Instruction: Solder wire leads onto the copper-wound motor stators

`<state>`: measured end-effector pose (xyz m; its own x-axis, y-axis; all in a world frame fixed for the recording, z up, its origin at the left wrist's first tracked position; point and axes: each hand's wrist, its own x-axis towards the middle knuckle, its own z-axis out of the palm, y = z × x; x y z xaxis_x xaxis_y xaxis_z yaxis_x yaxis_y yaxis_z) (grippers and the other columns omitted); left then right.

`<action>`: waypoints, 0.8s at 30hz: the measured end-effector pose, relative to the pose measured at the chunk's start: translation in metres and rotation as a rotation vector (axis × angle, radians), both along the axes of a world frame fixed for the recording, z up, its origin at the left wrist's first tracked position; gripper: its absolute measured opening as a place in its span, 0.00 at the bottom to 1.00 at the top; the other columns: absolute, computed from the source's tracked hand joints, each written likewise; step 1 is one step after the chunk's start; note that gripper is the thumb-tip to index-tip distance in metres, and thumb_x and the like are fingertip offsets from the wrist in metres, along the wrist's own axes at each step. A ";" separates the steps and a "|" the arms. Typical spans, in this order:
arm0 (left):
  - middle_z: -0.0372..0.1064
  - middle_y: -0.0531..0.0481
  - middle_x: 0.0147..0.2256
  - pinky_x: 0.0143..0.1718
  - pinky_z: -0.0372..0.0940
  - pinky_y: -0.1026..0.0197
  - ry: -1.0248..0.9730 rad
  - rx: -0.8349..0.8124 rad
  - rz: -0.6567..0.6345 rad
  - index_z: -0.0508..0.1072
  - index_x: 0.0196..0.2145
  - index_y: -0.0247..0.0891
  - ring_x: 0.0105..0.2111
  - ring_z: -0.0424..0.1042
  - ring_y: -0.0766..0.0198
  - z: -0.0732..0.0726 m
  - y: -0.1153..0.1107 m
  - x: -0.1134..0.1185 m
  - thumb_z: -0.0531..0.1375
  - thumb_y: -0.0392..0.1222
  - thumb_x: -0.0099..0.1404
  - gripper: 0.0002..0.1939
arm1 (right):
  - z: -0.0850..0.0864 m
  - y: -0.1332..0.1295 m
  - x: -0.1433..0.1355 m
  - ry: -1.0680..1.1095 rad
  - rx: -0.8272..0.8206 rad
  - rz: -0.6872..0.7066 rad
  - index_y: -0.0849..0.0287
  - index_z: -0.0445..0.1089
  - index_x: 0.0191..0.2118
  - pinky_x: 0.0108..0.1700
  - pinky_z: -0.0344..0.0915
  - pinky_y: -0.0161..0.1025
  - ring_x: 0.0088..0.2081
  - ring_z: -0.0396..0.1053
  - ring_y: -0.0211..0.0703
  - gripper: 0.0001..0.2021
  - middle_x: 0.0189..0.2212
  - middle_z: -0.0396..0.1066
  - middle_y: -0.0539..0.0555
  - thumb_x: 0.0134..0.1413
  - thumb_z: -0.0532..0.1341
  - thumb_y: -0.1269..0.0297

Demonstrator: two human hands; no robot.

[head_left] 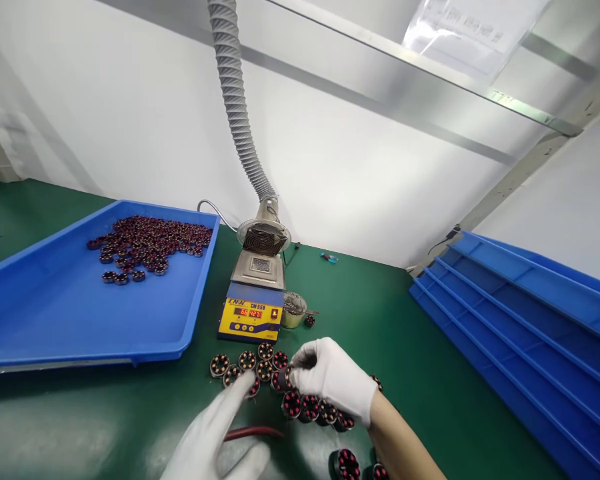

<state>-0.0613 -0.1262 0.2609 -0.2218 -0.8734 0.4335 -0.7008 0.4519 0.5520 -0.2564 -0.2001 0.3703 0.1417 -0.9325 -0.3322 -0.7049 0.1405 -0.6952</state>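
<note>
Pinching one small wound stator (284, 377) between thumb and fingertips, right hand (333, 379), white-gloved, low over the green counter (430, 373), bare forearm running off toward the bottom edge. Held stator at the right end of a cluster of stators (253, 365) lying flat on the counter just in front of the solder pot. More stators in a row (316, 409) directly under the right hand, red windings up, touching one another; two further ones (347, 465) near the bottom edge beside the forearm.

Left hand (219, 437), also white-gloved and blurred, low at the bottom of the view with fingers loosely spread and index finger stretched toward the cluster, gripping nothing visible; whether touching a stator, cannot tell. Red-handled tool (253, 433) flat on the counter just beside that hand.

Behind the cluster, yellow-fronted solder pot (254, 293) with lit red digits, small fan and grey ribbed extraction hose (237, 107) rising above. Small metal tin (293, 310) just right of the pot, one lone stator (309, 321) next to it. Left, blue tray (55, 313) with a heap of stators (147, 241) near the far corner. Right, stacked blue trays (520, 333).
</note>
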 end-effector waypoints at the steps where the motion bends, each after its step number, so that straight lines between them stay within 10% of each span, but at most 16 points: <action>1: 0.65 0.52 0.52 0.45 0.66 0.66 0.030 0.085 -0.017 0.44 0.62 0.46 0.48 0.69 0.63 0.010 -0.003 -0.009 0.59 0.42 0.59 0.38 | 0.006 0.009 0.007 0.000 -0.004 0.042 0.60 0.63 0.14 0.20 0.47 0.32 0.18 0.50 0.31 0.04 0.12 0.55 0.44 0.32 0.58 0.69; 7: 0.71 0.57 0.45 0.44 0.67 0.70 0.230 0.068 -0.044 0.67 0.49 0.52 0.43 0.71 0.67 0.042 0.000 -0.018 0.59 0.39 0.58 0.20 | 0.011 0.035 0.025 -0.221 -0.055 0.071 0.59 0.65 0.18 0.24 0.54 0.34 0.21 0.57 0.35 0.02 0.16 0.63 0.47 0.31 0.58 0.67; 13: 0.63 0.47 0.53 0.53 0.62 0.57 0.723 0.345 -0.128 0.73 0.42 0.48 0.53 0.64 0.57 0.044 0.006 -0.014 0.62 0.36 0.54 0.17 | -0.032 0.046 0.033 -0.949 0.029 -0.100 0.59 0.66 0.24 0.27 0.59 0.33 0.23 0.58 0.34 0.19 0.21 0.63 0.47 0.28 0.69 0.51; 24: 0.70 0.45 0.47 0.51 0.64 0.56 1.369 0.665 -0.264 0.72 0.46 0.45 0.48 0.68 0.53 0.051 0.011 -0.017 0.68 0.49 0.50 0.25 | -0.040 0.061 0.049 -0.901 -0.202 -0.347 0.57 0.66 0.25 0.30 0.67 0.36 0.26 0.67 0.40 0.16 0.23 0.70 0.51 0.34 0.70 0.53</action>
<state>-0.0785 -0.1156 0.3121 -0.1666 -0.9860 -0.0108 0.5502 -0.1020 0.8288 -0.2074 -0.1387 0.3302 -0.0290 -0.9975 -0.0640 0.1584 0.0587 -0.9856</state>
